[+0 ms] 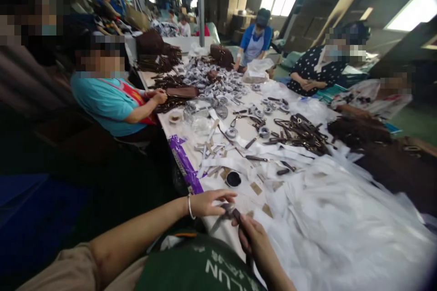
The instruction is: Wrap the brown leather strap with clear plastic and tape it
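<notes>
The head-worn camera looks down closely over the bare right hand (255,233) and forward along the long white table (212,185).

A pot (234,179) is sitting on the desk (167,128). Before it, the left hand (205,203) is resting beside the right hand (255,233), which is holding a strip (236,214). Left of the pot, tape (182,159) is running along the desk's edge; behind the pot to the left, paper strips (209,149) are lying, a dish (175,118) standing farther back. Behind it to the right, a tool (256,158) is resting, a strap heap (300,134) lying beyond. Plastic sheeting (327,211) is spreading right of the pot.
</notes>
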A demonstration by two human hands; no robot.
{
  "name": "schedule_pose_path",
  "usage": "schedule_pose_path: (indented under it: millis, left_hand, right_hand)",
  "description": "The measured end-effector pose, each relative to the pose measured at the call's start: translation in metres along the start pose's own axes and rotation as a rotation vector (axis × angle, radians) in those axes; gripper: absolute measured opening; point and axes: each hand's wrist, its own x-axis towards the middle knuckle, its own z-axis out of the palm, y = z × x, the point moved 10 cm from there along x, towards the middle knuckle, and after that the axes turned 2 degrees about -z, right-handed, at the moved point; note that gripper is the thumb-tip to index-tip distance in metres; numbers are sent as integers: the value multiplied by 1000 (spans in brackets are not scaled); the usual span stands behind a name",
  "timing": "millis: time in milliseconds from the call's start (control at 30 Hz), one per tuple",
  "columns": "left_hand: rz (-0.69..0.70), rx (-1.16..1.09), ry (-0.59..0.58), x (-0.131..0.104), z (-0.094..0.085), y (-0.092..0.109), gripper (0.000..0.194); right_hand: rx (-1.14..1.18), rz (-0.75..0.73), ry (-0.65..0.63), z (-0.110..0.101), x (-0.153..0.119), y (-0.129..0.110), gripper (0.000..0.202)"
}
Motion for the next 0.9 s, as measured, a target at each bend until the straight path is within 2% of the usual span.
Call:
schedule_pose_path:
  millis: [67, 133, 367, 500, 633, 733, 833, 900]
  left_hand:
    - [15, 31, 123, -8, -13, 1, 44]
    - [14, 120, 232, -16, -18, 4, 35]
    - [75, 389, 395, -22, -8, 19, 12]
    - [81, 415, 452, -33, -2, 19, 12]
    - [0, 348, 537, -49, -1, 11, 14]
    - [12, 281, 486, -53, 3, 12, 14]
    - [27, 201, 343, -52, 10, 12, 16]
    - [-33, 123, 306, -53, 7, 3, 16]
  right_hand:
    - [99, 29, 19, 1, -3, 6, 49]
    - [160, 43, 28, 5, -2, 7, 48]
    - [163, 93, -34, 16, -5, 13, 46]
    - [17, 117, -2, 14, -7, 17, 53]
    - [-242, 29, 151, 1, -6, 12, 44]
    - [-415, -86, 218, -3, -9, 4, 44]
    - [-492, -123, 148, 6, -12, 1, 42]
    - [-526, -129, 95, 13, -15, -2, 41]
